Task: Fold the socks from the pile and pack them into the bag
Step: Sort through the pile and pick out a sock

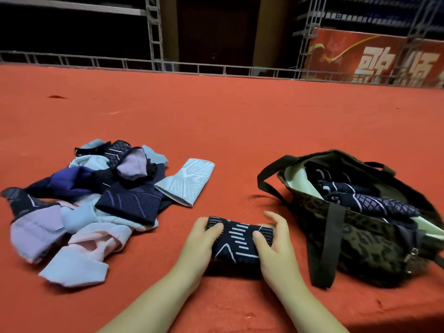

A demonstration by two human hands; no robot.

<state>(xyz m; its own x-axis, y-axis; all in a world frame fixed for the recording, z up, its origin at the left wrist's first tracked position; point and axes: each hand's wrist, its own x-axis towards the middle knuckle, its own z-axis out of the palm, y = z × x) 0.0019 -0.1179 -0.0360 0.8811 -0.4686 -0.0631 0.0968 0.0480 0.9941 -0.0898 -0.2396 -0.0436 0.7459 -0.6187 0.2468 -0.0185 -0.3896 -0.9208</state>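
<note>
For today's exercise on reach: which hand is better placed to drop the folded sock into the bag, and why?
The right hand. It already grips the sock on the side nearest the open bag; the left hand would have to cross over.

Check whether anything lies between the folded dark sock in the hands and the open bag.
Nothing visible does. The folded sock, held by the left hand and right hand, faces bare red cloth up to the bag; only its loose strap hangs down the near side.

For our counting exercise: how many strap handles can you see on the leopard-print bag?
2. One strap handle hangs down the bag's near side onto the red cloth; the other strap handle loops out from its left end. More may be hidden behind.
</note>
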